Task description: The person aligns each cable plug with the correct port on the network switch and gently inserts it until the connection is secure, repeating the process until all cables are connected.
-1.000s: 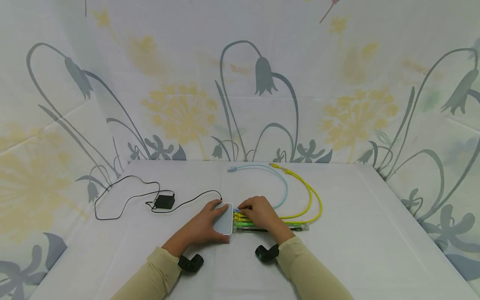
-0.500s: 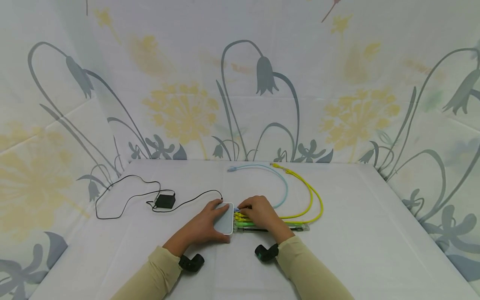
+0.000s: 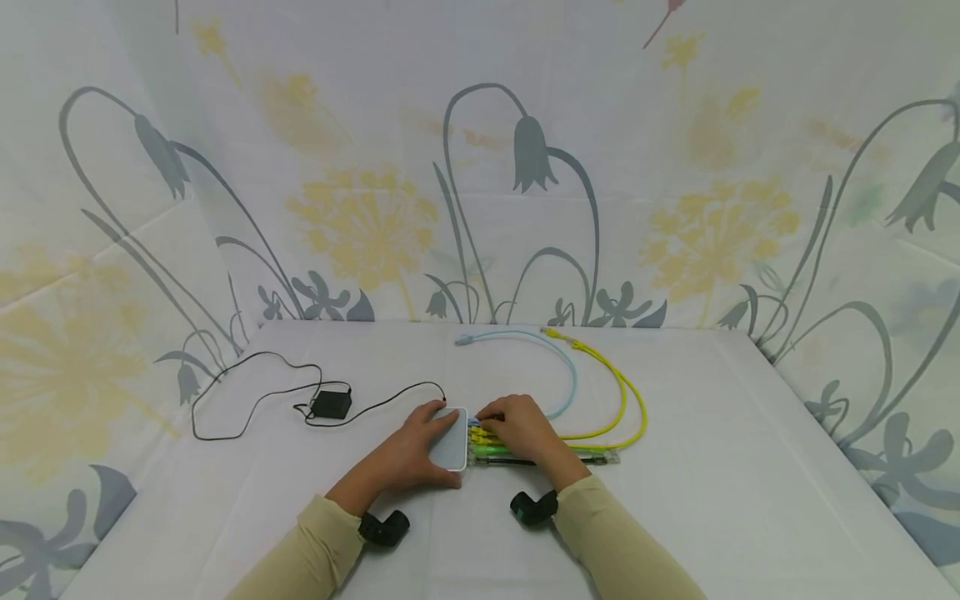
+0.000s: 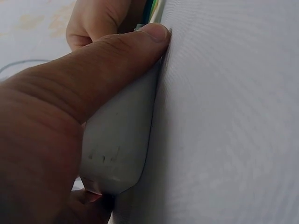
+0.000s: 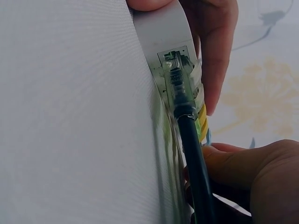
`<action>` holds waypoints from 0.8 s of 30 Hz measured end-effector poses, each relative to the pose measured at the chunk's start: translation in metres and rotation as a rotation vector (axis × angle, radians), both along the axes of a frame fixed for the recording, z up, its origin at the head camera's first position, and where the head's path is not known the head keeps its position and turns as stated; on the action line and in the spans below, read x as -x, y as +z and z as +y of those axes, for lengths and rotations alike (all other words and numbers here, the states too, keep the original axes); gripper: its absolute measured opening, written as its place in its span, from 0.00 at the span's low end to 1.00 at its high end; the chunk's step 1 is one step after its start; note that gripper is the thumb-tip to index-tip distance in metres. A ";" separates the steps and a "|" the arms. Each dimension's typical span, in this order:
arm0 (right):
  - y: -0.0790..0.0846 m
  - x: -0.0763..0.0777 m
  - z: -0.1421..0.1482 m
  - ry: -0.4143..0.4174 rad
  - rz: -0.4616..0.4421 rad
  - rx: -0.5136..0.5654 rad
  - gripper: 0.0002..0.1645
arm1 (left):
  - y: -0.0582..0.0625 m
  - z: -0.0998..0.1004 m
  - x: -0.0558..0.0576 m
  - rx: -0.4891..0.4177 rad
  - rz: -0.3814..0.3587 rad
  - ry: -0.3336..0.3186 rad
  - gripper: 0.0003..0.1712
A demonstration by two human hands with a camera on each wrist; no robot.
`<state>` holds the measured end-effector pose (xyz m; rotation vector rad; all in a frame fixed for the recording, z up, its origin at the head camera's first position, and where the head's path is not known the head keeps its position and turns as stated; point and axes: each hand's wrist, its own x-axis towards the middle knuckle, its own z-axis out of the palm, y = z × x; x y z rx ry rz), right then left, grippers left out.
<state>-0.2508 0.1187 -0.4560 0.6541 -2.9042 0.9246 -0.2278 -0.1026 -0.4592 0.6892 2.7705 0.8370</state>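
In the head view, my left hand [image 3: 412,454] grips a small white network switch [image 3: 448,448] from its left side, thumb on the near side and fingers on the far side. My right hand [image 3: 522,427] pinches a light blue network cable [image 3: 574,379] by its plug end, at the port side of the switch. Yellow network cables [image 3: 642,408], a green one [image 3: 489,450] and a short black one [image 3: 513,462] also run from that side. The black cable's clear plug [image 5: 176,86] sits at the nearest port in the right wrist view. My right fingertips are partly hidden there.
A black power adapter [image 3: 331,405] lies left of the switch. Its thin cord [image 3: 401,389] leads to the switch's far side. The loose light blue plug [image 3: 465,339] and yellow plugs [image 3: 551,332] lie near the back edge of the white table.
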 end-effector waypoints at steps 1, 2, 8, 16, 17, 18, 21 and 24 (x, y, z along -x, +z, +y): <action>0.000 0.000 0.000 -0.003 0.000 -0.001 0.10 | -0.001 0.000 0.000 -0.001 0.000 0.000 0.57; -0.001 0.000 0.000 -0.005 0.000 -0.002 0.10 | -0.002 0.000 0.000 -0.001 0.000 -0.001 0.57; -0.003 -0.002 0.001 -0.005 0.005 -0.019 0.10 | -0.006 0.000 0.001 -0.009 0.002 -0.014 0.57; -0.001 -0.007 0.010 -0.014 0.001 -0.030 0.12 | -0.012 0.001 0.000 -0.012 0.003 -0.023 0.57; 0.000 -0.008 0.012 -0.027 -0.001 -0.023 0.12 | -0.012 0.000 0.000 -0.009 0.006 -0.025 0.57; 0.001 -0.008 0.014 -0.041 -0.001 -0.019 0.12 | -0.013 0.000 -0.001 -0.002 0.008 -0.027 0.58; 0.006 -0.009 0.022 -0.084 -0.006 0.018 0.13 | -0.014 -0.001 -0.002 0.016 0.008 -0.031 0.59; 0.011 -0.008 0.033 -0.121 -0.002 0.040 0.15 | -0.013 -0.002 -0.004 0.026 0.004 -0.034 0.60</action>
